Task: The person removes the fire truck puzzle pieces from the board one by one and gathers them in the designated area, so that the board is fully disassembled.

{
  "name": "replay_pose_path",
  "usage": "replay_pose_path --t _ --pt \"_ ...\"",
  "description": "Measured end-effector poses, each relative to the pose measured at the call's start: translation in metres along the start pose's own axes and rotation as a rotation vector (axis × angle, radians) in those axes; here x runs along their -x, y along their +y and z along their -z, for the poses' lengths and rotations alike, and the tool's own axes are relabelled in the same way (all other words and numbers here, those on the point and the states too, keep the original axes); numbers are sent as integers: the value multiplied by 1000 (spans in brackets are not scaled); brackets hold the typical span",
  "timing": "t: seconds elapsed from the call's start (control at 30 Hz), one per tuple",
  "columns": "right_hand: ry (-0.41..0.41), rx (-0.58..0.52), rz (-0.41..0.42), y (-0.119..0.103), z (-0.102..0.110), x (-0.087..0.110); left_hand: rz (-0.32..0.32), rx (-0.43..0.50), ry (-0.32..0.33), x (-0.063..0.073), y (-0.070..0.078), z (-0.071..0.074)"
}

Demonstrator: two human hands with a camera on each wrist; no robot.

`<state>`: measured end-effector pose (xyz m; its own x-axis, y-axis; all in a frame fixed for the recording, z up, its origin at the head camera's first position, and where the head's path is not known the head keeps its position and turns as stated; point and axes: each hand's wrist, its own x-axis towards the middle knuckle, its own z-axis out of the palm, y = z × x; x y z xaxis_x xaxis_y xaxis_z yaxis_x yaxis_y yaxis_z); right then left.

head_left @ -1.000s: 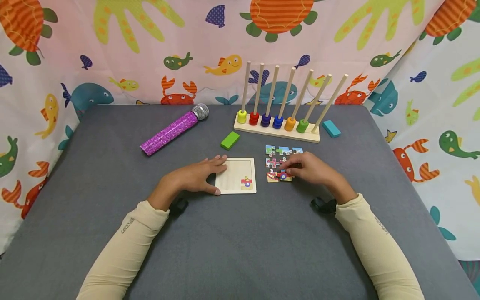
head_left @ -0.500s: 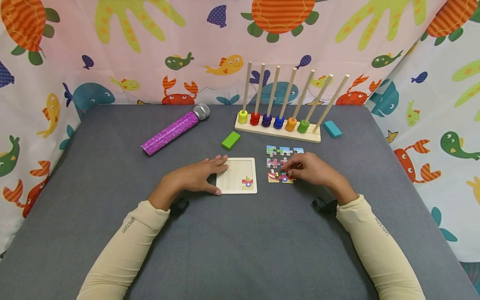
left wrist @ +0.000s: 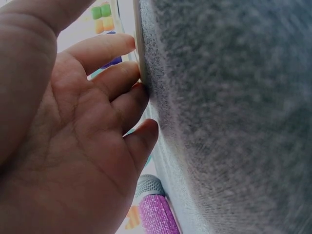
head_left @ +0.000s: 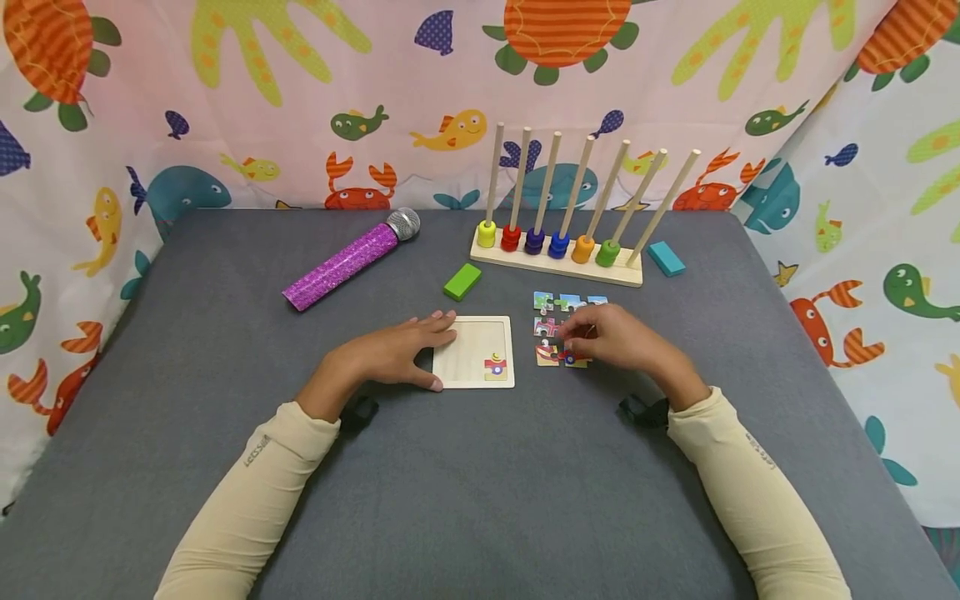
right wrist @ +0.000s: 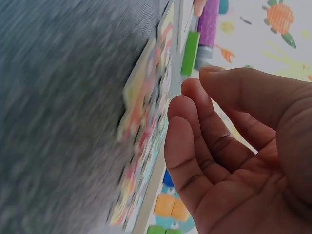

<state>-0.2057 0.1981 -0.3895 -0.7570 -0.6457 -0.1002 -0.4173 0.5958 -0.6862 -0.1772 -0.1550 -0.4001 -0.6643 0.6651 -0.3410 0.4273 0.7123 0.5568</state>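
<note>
In the head view, my left hand (head_left: 401, 348) rests on the left side of a shallow wooden puzzle tray (head_left: 463, 367). Its fingers lie over the rim and the thumb is at the near left corner. One picture puzzle piece (head_left: 495, 367) lies in the tray's near right corner. Over the loose jigsaw pieces (head_left: 545, 327) to the right of the tray hovers my right hand (head_left: 618, 335), fingers bent and thumb close to the fingertips. The right wrist view shows nothing between that thumb and the fingertips (right wrist: 179, 129). The hand hides some of the pieces.
A green block (head_left: 462, 282) lies behind the tray, and a glittery purple microphone (head_left: 345, 265) lies at the back left. At the back stands a wooden peg stand (head_left: 555, 262) with coloured rings. A blue block (head_left: 666, 258) lies to the right of it.
My right hand has shifted slightly over the loose pieces, and its thumb and fingers have changed their bend. The near middle piece sits a little closer to me. My left hand stays in place.
</note>
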Motion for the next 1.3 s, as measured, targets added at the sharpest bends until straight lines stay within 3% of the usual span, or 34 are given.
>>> replay_pose_path --t 0.63,0.83,1.07,1.3 --pt "-133 -14 111 -40 -32 -37 -2 0 10 0 -2 -1" --pt "-144 10 146 -44 -39 -47 -9 3 14 -2 -2 -1" --pt "-163 -7 113 -48 -40 -50 -8 1 15 -2 -1 0" --pt "-195 -23 135 -48 -45 -51 -18 8 7 -2 -1 -1"
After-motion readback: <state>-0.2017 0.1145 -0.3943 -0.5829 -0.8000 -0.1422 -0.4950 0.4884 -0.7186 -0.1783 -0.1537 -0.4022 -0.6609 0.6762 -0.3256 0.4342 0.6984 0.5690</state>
